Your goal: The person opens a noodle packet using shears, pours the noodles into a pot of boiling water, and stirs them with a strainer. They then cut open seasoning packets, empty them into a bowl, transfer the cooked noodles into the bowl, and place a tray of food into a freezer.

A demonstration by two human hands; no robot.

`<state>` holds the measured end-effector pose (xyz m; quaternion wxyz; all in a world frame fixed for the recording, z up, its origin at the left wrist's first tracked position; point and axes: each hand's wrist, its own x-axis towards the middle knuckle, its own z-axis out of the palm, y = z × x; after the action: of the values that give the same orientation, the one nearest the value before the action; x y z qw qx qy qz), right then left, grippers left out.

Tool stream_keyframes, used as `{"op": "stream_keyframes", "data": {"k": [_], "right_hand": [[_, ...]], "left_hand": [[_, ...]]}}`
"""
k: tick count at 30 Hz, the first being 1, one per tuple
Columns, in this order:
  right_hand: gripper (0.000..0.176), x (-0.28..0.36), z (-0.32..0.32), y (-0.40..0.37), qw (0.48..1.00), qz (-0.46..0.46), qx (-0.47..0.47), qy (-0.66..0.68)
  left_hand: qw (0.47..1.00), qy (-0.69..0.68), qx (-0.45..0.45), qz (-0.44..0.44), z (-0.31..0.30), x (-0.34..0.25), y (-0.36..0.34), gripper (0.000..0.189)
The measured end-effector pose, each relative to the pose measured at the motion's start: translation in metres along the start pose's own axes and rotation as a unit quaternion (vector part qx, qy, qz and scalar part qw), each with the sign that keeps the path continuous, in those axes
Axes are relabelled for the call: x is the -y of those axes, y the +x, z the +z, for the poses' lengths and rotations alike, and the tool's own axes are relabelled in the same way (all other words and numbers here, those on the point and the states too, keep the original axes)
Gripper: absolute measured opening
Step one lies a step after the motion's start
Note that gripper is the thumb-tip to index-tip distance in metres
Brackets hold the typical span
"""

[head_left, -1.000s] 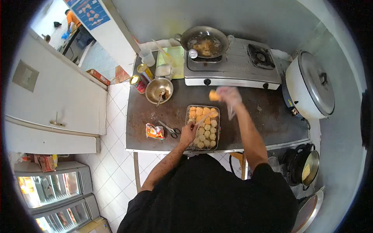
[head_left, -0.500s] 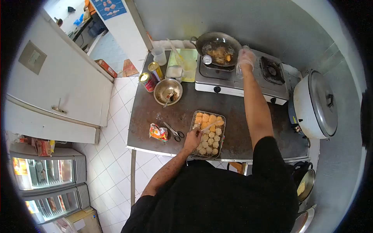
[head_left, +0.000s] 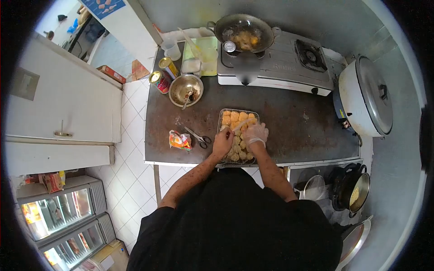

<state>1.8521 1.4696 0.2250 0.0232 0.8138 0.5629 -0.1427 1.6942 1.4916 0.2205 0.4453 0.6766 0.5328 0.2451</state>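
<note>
A clear rectangular tray lies near the counter's front edge, with orange-coated balls at its far end and pale dough-like balls at its near end. My left hand, bare, is closed around a pale, flat stick-like utensil that slants right across the tray. A clear plastic glove covers my right hand, whose fingers are bent down over the balls on the tray's right side; I cannot tell what is between them. Left of the tray are scissors and a torn orange-and-white packet.
At the back, a wok of frying food with a thermometer sits on the gas stove. A steel bowl, tins and a green board stand back left. On the right is a large lidded pot.
My gloved right hand has come back from beside the wok to the tray. My left hand keeps its hold on the utensil over the tray. The camera view has shifted.
</note>
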Motion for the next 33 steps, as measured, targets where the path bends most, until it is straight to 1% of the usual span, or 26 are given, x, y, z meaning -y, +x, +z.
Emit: {"op": "stream_keyframes", "data": {"k": [2,3,4,5,6,8,9,11,12,13,14,15,16,17,19,20,21,22,23,25,27,28,29,30,31,33], "right_hand": [[0.042,0.007,0.013,0.004,0.995,0.091,0.034,-0.014],[0.042,0.009,0.019,0.010,0.995,0.091,0.031,-0.013],[0.042,0.010,0.023,0.015,0.992,0.120,0.044,0.003],[0.043,0.010,0.025,0.019,0.987,0.150,0.057,0.019],[0.043,0.015,0.010,0.016,0.987,0.152,0.052,0.019],[0.048,0.023,-0.017,0.004,0.982,0.170,0.031,0.070],[0.048,0.023,-0.019,0.004,0.983,0.170,0.026,0.068],[0.056,0.021,-0.018,-0.001,0.984,0.150,0.027,0.095],[0.056,0.019,-0.015,-0.004,0.984,0.148,0.023,0.092],[0.052,0.017,-0.013,-0.007,0.988,0.123,0.004,0.096],[0.049,0.014,-0.012,-0.007,0.990,0.098,-0.016,0.099],[0.049,0.006,-0.006,-0.002,0.990,0.095,-0.022,0.098],[0.044,-0.005,-0.003,0.005,0.974,0.077,-0.040,0.208],[0.039,-0.018,-0.004,0.012,0.946,0.055,-0.055,0.315],[0.033,-0.036,-0.052,0.035,0.909,0.056,-0.065,0.407],[0.030,-0.044,-0.077,0.056,0.898,0.020,-0.106,0.426],[0.027,-0.041,-0.109,0.074,0.890,0.018,-0.168,0.424],[0.027,-0.036,-0.146,0.093,0.923,-0.008,-0.257,0.286],[0.025,-0.042,-0.163,0.124,0.925,-0.047,-0.276,0.259],[0.022,-0.046,-0.192,0.187,0.933,-0.121,-0.289,0.179],[0.022,-0.051,-0.201,0.241,0.915,-0.218,-0.325,0.099],[0.022,-0.049,-0.207,0.263,0.915,-0.221,-0.323,0.101],[0.022,-0.046,-0.212,0.281,0.947,-0.182,-0.262,0.038],[0.022,-0.040,-0.216,0.282,0.970,-0.142,-0.198,-0.026],[0.022,-0.037,-0.218,0.280,0.970,-0.143,-0.194,-0.025],[0.025,-0.019,-0.241,0.256,0.984,-0.078,-0.146,-0.073]], "left_hand": [[1.000,-0.005,-0.001,0.013,-0.004,-0.004,-0.003,0.023],[1.000,-0.013,0.024,0.003,-0.008,-0.009,-0.003,0.024],[0.999,-0.022,0.049,-0.007,-0.012,-0.015,-0.004,0.025],[0.998,-0.021,0.050,-0.004,-0.012,-0.012,-0.005,0.025],[0.999,-0.013,0.049,-0.003,-0.010,-0.007,-0.004,0.025],[0.999,-0.009,0.047,0.004,-0.009,-0.004,-0.001,0.025],[0.999,-0.015,0.042,0.018,-0.010,-0.003,0.000,0.025],[0.999,-0.024,0.035,0.033,-0.010,0.002,0.000,0.026],[0.999,-0.011,0.035,0.036,-0.008,0.009,0.003,0.027],[0.999,0.002,0.035,0.040,-0.007,0.016,0.005,0.028],[0.999,0.000,0.030,0.044,-0.008,0.017,0.006,0.028],[0.999,-0.017,0.029,0.035,-0.010,0.017,0.005,0.026],[0.999,-0.034,0.028,0.026,-0.011,0.018,0.006,0.025],[0.999,-0.036,0.023,0.030,-0.013,0.016,0.008,0.025],[0.998,-0.032,0.046,-0.003,-0.019,0.014,0.005,0.026],[0.998,-0.034,0.043,-0.001,-0.018,0.017,0.005,0.026],[0.998,-0.043,0.031,0.018,-0.014,0.024,0.005,0.027],[0.998,-0.052,0.017,0.036,-0.011,0.028,0.006,0.028],[0.998,-0.054,0.014,0.034,-0.011,0.025,0.006,0.028],[0.998,-0.052,0.021,0.003,-0.011,0.021,0.003,0.029],[0.999,-0.043,0.018,-0.003,-0.010,0.021,0.002,0.029],[0.999,-0.035,0.018,-0.006,-0.009,0.022,0.001,0.029],[0.999,-0.034,0.017,-0.010,-0.010,0.022,0.000,0.029],[0.999,-0.038,0.017,-0.016,-0.010,0.020,0.000,0.029],[0.999,-0.043,0.018,-0.023,-0.011,0.019,0.000,0.029],[0.998,-0.051,0.012,-0.017,-0.012,0.017,0.000,0.029]]}}
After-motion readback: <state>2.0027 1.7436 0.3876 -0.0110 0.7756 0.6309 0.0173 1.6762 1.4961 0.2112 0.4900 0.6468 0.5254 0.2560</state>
